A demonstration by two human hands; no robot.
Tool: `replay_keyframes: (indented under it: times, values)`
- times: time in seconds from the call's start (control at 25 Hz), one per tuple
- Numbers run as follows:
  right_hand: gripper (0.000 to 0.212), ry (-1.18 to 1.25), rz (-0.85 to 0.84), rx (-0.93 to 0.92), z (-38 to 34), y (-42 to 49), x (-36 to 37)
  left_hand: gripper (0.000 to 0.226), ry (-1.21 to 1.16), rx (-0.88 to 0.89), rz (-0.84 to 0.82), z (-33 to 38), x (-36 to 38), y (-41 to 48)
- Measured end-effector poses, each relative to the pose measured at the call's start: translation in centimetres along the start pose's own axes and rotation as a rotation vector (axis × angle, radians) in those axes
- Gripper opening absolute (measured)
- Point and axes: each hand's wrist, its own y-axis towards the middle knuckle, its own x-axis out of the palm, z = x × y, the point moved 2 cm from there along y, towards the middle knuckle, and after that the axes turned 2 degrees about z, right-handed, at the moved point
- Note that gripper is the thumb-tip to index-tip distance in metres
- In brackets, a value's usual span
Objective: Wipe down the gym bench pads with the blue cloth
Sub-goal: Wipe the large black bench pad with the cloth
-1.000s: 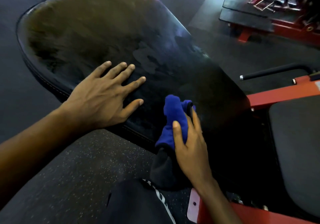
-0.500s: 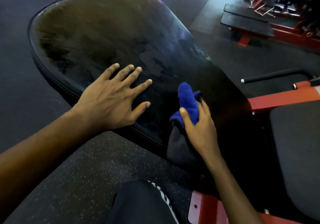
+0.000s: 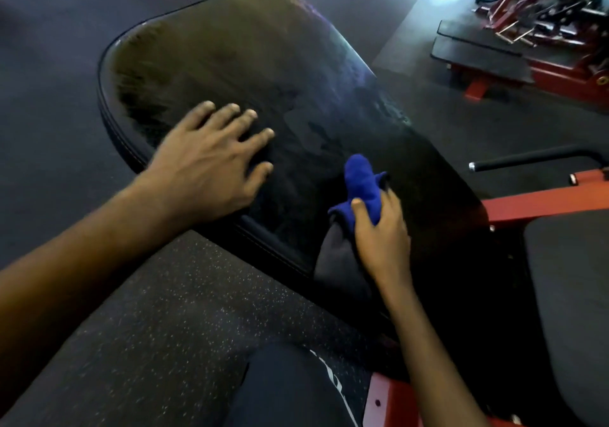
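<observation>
Pad (image 3: pixel 263 74) first, since it fills most of the shot: a big black vinyl thing, rounded at the far end, running from upper left to lower right, with dull smeary patches on top and a stitched seam along the near edge. Around it is dark speckled rubber floor (image 3: pixel 158 327). Off to the right there's a second pad (image 3: pixel 570 294), dark grey, with a red frame (image 3: pixel 543 200) bar just above it that reaches the big pad's right edge. A black handle (image 3: pixel 534 158) with a silver end cap sticks out just above that bar. Way back at top right is another bench (image 3: pixel 478 54) on red legs, well apart from all this. Bottom centre you get the person's leg (image 3: pixel 290 390) in dark trousers. The left hand (image 3: pixel 204 169) lies flat on the pad close to the near edge, fingers straight and spread wide, holding nothing, a bit blurry. The right hand (image 3: pixel 379 238) is on the pad too, near the left one and further right, fingers and thumb curled round the cloth (image 3: pixel 361 182). That cloth is bright blue, bunched up, poking out past the fingertips and touching the pad. A darker fold hangs below the hand over the pad's near edge, can't tell if it's the same cloth.
</observation>
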Motion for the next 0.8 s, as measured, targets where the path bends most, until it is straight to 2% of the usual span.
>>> replay_keyframes:
  times: [0.08, 0.16, 0.32, 0.4, 0.48, 0.6, 0.8]
  values:
    - [0.061, 0.026, -0.034, -0.094, -1.7, -4.3, 0.2, 0.068, 0.009, -0.049, 0.044, -2.4, -0.3, 0.1]
    - [0.065, 0.019, -0.066, -0.173, -4.1, -4.7, 1.1, 0.064, 0.028, -0.057, 0.063, -3.1, 0.0, -0.2]
    - [0.060, -0.016, -0.182, -0.374, -11.7, -0.2, 4.5, 0.066, 0.037, -0.130, 0.091, -3.7, -0.4, -0.3]
    - [0.054, 0.028, -0.200, -0.439, -12.1, 0.1, 5.1, 0.066, 0.033, -0.162, 0.105, -4.9, -0.6, -0.4]
    - [0.048, 0.083, -0.199, -0.455, -9.7, -1.7, 4.2, 0.065, 0.038, -0.165, 0.124, -5.2, -0.5, -0.6]
    - [0.050, 0.084, -0.181, -0.485, -6.7, -5.4, 2.5, 0.064, 0.040, -0.168, 0.139, -4.6, -0.1, -0.6]
    - [0.050, 0.013, -0.194, -0.512, -13.7, -1.8, 5.7, 0.066, 0.023, -0.159, 0.110, -4.7, -0.4, -0.4]
